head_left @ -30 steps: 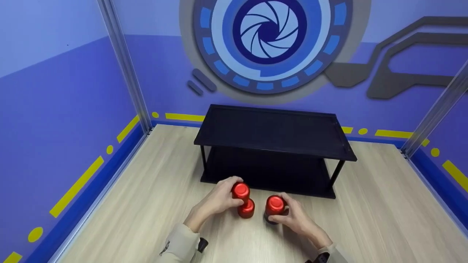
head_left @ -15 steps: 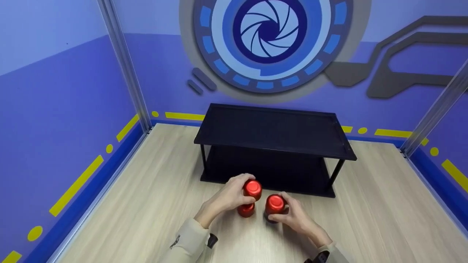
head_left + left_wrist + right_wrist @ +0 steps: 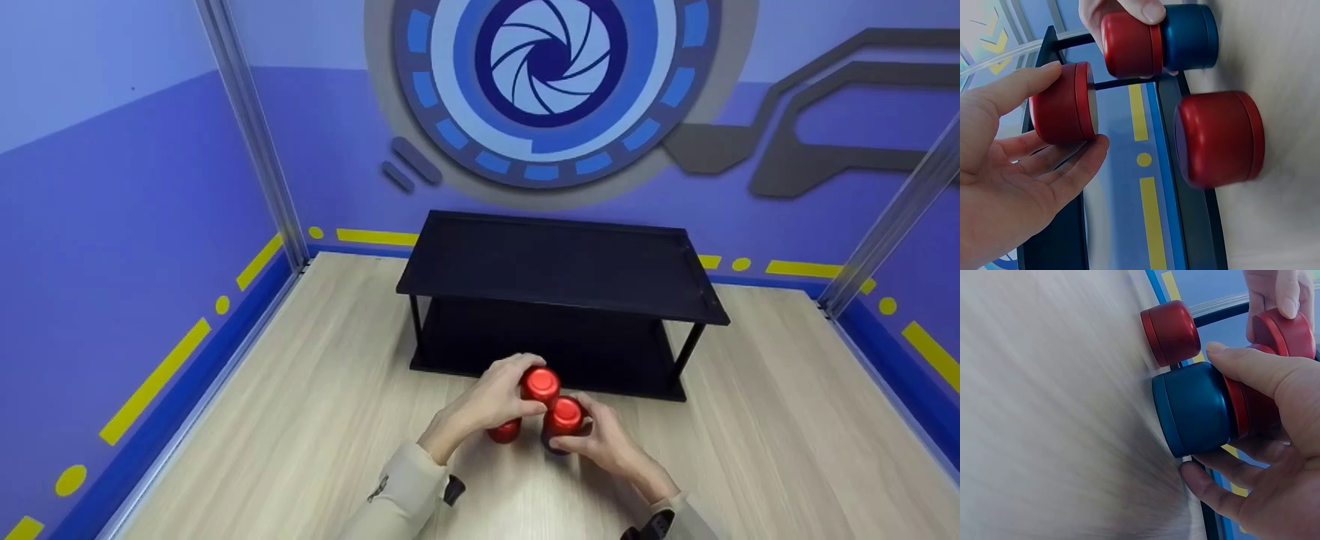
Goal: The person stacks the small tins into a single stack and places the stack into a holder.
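Observation:
In the head view my left hand (image 3: 487, 401) holds a small round red metal canister (image 3: 541, 384) up off the table, pinched between thumb and fingers. My right hand (image 3: 609, 442) grips a second red canister (image 3: 566, 415), which sits on top of a blue canister (image 3: 1193, 409). The blue one appears to stand on the table. A third red canister (image 3: 505, 431) stands by itself to the left, partly hidden by my left hand. The left-hand canister overlaps the right-hand one in the head view; I cannot tell whether they touch.
Just behind the hands stands a black two-tier rack (image 3: 555, 262) on a pale wooden table (image 3: 315, 420). Blue panels (image 3: 150, 247) with metal corner posts (image 3: 251, 135) close in the table at the back and sides.
My left hand has carried its red canister rightward, from above the lone red canister to beside the stacked pair. The right hand has stayed put on its red canister.

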### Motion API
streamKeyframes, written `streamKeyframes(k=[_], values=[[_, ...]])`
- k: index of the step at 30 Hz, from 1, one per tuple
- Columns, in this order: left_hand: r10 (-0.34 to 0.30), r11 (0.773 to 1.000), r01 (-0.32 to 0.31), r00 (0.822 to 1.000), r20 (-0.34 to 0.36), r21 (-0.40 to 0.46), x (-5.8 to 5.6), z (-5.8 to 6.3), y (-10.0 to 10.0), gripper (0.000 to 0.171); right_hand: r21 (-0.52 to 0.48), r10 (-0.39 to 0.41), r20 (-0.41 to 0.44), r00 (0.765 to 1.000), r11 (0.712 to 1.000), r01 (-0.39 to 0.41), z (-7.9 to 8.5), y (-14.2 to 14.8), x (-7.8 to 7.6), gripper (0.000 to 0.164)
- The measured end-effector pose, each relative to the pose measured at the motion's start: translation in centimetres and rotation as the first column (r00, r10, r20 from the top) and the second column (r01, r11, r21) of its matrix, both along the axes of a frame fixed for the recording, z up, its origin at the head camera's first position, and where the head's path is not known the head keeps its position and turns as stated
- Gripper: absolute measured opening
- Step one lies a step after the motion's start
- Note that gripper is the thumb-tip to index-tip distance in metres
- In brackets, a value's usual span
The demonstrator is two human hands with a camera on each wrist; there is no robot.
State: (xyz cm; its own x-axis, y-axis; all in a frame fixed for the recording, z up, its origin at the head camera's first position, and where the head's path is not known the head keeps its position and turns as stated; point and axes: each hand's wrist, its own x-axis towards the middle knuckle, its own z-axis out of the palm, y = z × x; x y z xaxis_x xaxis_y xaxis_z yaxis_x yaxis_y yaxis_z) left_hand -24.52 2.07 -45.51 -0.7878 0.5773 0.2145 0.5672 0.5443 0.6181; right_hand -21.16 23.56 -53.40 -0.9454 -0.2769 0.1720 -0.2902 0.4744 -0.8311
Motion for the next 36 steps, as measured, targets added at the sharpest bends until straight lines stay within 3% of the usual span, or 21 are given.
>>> streamKeyframes(k=[5, 23, 31, 36], values=[[-0.011, 1.0, 0.011, 1.0, 0.012, 0.005, 0.2, 0.0, 0.8, 0.056, -0.004, 0.001, -0.009, 1.0, 1.0, -0.002, -0.1, 0.0, -0.3, 0.063], [-0.038, 0.999, 0.038, 0.999, 0.028, -0.009, 0.7, -1.2, 2.9, 0.055, 0.014, -0.021, -0.053, 0.998, 1.0, 0.022, -0.6, 0.0, -0.1, 0.058], [-0.065, 0.998, 0.065, 0.998, -0.004, 0.009, 0.8, -1.3, 3.0, 0.055, 0.027, -0.041, -0.019, 0.999, 0.999, 0.042, -0.4, 0.0, 0.0, 0.058], [-0.059, 0.998, 0.059, 0.998, 0.026, 0.025, 0.8, -1.4, 3.0, 0.054, 0.011, -0.049, -0.003, 0.999, 0.999, 0.049, -0.3, -0.1, 0.0, 0.056]])
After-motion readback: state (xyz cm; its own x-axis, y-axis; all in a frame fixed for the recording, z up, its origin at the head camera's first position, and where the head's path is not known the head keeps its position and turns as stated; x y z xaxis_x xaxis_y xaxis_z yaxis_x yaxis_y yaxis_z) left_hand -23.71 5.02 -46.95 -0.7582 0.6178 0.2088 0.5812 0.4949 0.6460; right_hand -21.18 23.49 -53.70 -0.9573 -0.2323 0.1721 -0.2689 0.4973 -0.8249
